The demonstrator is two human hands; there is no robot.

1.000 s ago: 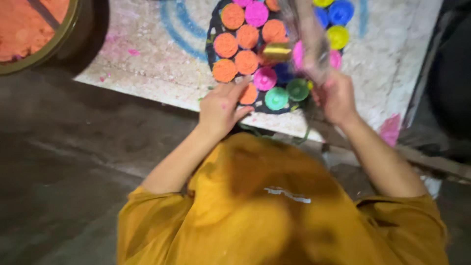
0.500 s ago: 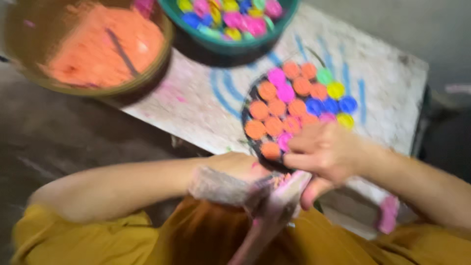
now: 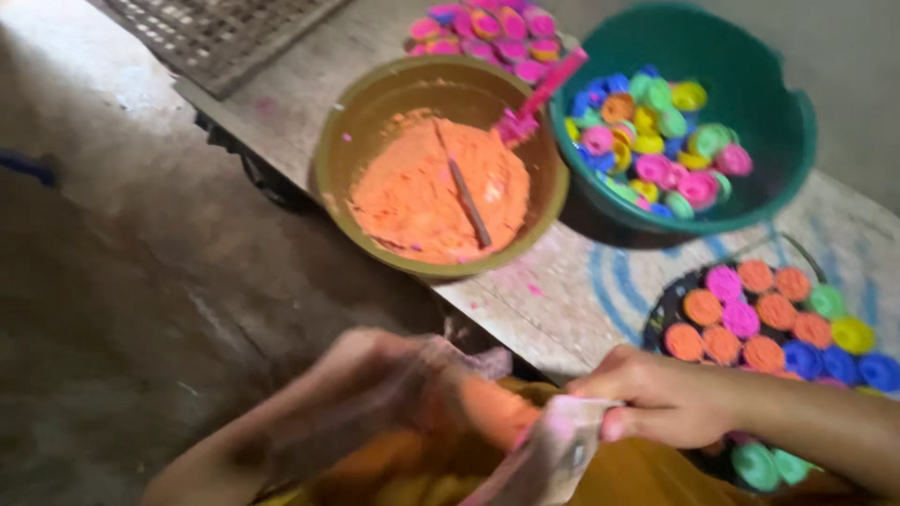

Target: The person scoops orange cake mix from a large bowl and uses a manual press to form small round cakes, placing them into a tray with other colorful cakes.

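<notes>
My left hand (image 3: 361,379) and my right hand (image 3: 656,403) both grip a thin clear plastic bag (image 3: 525,440) holding orange powder, low in the view over my orange shirt. The left hand is blurred and bunches the bag's left part. My right hand pinches its crumpled end. Just right of that hand lies a dark round tray (image 3: 667,309) packed with orange, pink, green, yellow and blue caps. A brown bowl of orange powder (image 3: 436,183) with a stick in it sits farther away on the table.
A green tub (image 3: 778,187) of mixed coloured caps stands right of the bowl, with a pink scoop (image 3: 544,89) leaning between them. More pink caps (image 3: 487,28) lie behind. A metal grid (image 3: 216,28) is at the top left. Dark floor fills the left.
The view has swung up and left, bringing the powder bowl and the tub fully into sight. My hands have dropped from the tray to my lap, gripping the bag.
</notes>
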